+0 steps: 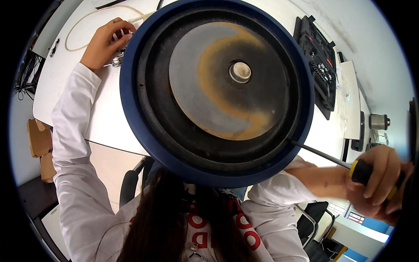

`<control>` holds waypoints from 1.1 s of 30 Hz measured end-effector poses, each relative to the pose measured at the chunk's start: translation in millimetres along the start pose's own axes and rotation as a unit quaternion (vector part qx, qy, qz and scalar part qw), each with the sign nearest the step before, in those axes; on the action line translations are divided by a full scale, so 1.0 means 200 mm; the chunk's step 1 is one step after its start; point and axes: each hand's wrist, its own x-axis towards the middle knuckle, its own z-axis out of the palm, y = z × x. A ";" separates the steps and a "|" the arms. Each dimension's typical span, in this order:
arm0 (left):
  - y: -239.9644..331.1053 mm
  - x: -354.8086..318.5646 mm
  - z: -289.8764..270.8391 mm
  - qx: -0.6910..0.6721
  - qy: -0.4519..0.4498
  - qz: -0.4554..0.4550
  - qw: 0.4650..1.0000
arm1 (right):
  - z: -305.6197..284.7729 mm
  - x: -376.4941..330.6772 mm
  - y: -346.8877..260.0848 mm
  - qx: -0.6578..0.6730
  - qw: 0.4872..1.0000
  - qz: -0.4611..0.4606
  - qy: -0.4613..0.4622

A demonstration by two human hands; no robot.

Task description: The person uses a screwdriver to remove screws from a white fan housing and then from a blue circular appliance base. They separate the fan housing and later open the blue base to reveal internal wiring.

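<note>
A round dark-blue cooker body (131, 94) is tilted toward me and fills the middle of the view. Inside its black bowl sits a grey heating plate (187, 83), stained brown, with a round metal button (240, 72) at its centre. My right hand (377, 181) is closed around a screwdriver (329, 158) with a black-and-yellow handle. The shaft's tip meets the bowl's lower right edge. At the cooker's left side, my left hand (109, 41) has curled fingers beside the rim, close to small metal parts (117, 59). What its fingertips grip is hidden.
An open black tool case (316, 65) with sockets lies on the white table (109, 118) at the right. A pale cable (70, 32) loops at the back left. Cardboard boxes (40, 142) stand at the left. Chairs (312, 222) are below the table on the right.
</note>
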 end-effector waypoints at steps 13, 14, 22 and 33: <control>0.00 -0.01 0.00 0.026 0.009 0.021 0.999 | 0.05 0.01 0.04 -0.250 0.928 -0.096 0.260; -0.02 -0.01 0.01 0.028 0.012 0.029 0.999 | 0.09 0.00 0.03 -0.305 0.899 -0.087 0.302; -0.06 -0.01 0.01 0.035 -0.005 0.015 0.999 | 0.23 0.09 0.15 -0.336 0.874 -0.143 0.320; -0.03 0.00 0.01 0.034 -0.016 0.016 0.999 | -0.13 0.04 0.06 0.187 0.978 0.013 0.092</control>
